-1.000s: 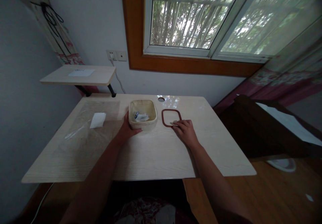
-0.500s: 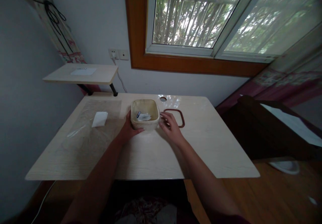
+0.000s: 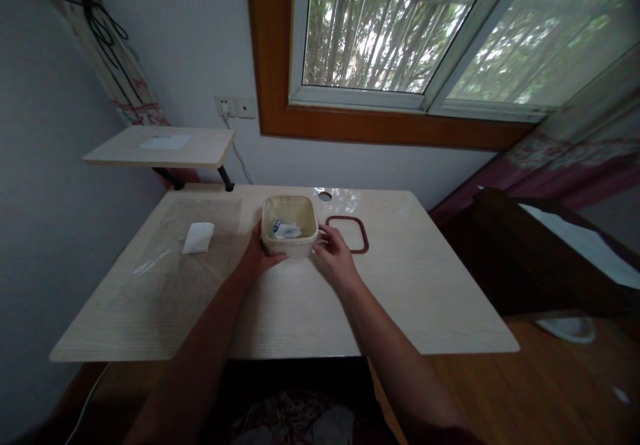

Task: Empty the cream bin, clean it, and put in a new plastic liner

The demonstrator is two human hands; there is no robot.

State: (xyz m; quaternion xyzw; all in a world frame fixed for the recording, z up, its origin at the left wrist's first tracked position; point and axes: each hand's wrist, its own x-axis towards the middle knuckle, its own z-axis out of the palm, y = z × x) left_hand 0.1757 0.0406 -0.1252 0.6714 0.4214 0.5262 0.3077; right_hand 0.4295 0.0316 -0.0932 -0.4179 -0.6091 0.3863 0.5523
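Observation:
A cream, rounded-square plastic container (image 3: 290, 248) stands open-topped on the table. Inside lies a small crumpled white item (image 3: 288, 231) with a dark blue bit at one end; its kind is unclear. My left hand (image 3: 259, 255) wraps the container's left side, thumb along the front. On the right side, my right hand (image 3: 334, 251) holds the wall with curled fingers. Just beyond that hand lies a red-brown rounded-square rim (image 3: 367, 239), its middle showing the tabletop colour; whether it is a clear lid or a bare ring I cannot tell.
Left of the container, a folded white paper (image 3: 199, 237) rests on a clear plastic sheet (image 3: 173, 278). A raised shelf (image 3: 110, 150) with a white label (image 3: 165, 142) stands at the table's back left. The table (image 3: 425, 298) has a cable hole (image 3: 325, 196) near its back edge.
My right hand has closed in on the container's right side, its fingers now against the wall. The container and the left hand stay nearly in place.

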